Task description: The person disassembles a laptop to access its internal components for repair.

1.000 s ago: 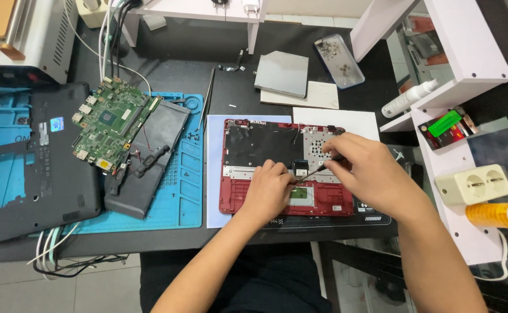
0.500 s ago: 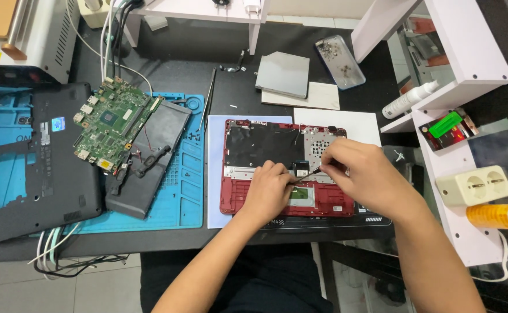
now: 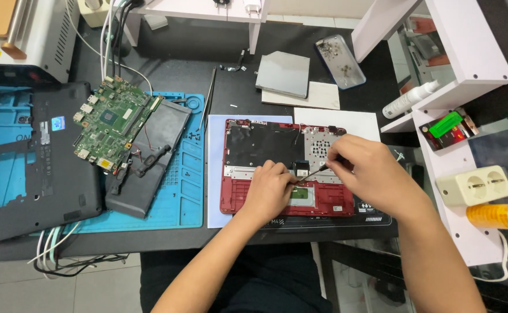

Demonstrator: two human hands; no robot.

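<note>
Far out to the left of our grip lie the parts we have set aside: the black bottom cover (image 3: 28,168), then the green motherboard (image 3: 112,119) resting partly on the flat battery pack (image 3: 149,156) over the blue work mat (image 3: 178,191). Nearer in, the red laptop palmrest (image 3: 254,200) lies inside-up directly beneath both hands. Our left hand (image 3: 271,191) presses down on its lower middle, fingers curled, holding nothing that we can see, just left of the tool tip. Our right hand (image 3: 370,174) pinches a thin dark tool (image 3: 312,173) narrowly between thumb and fingertips, its tip reaching a small connector area near the touchpad board (image 3: 301,194). We judge this to be the step of freeing a small cable or part there; the next move calls for a light, steady pry while the left hand braces the shell.
</note>
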